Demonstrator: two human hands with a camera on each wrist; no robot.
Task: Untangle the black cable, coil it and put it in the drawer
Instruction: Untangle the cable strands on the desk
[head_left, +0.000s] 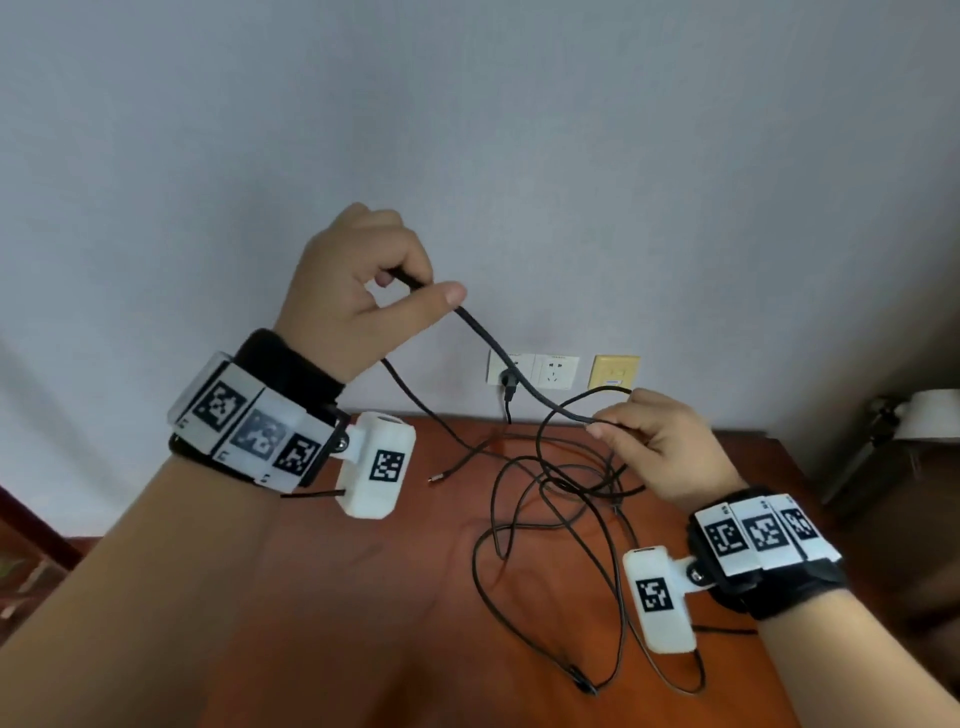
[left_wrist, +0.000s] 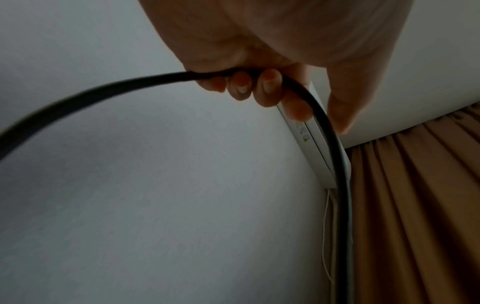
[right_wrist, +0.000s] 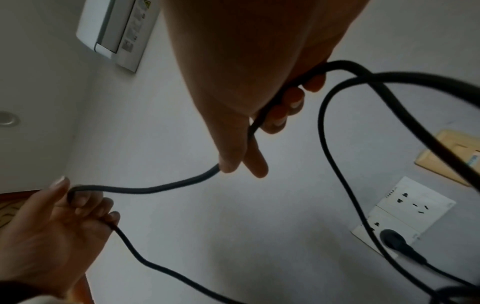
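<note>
A long black cable (head_left: 519, 376) runs between both raised hands, and its remaining length lies in tangled loops (head_left: 566, 514) on the reddish wooden table (head_left: 363, 597). My left hand (head_left: 363, 291), held high, curls its fingers round the cable (left_wrist: 103, 90), thumb stretched along it. My right hand (head_left: 654, 441), lower and to the right, pinches the cable (right_wrist: 166, 187) between thumb and forefinger and curls its other fingers round it. A loose metal-tipped plug end (head_left: 439, 478) lies on the table. No drawer is in view.
Wall sockets (head_left: 535, 371) sit behind the table, with a black plug (head_left: 508, 387) in one and a yellow plate (head_left: 615, 371) beside them. A white lamp (head_left: 930, 415) stands at the right. A white wall unit (left_wrist: 319, 139) and brown curtain (left_wrist: 415, 205) show in the left wrist view.
</note>
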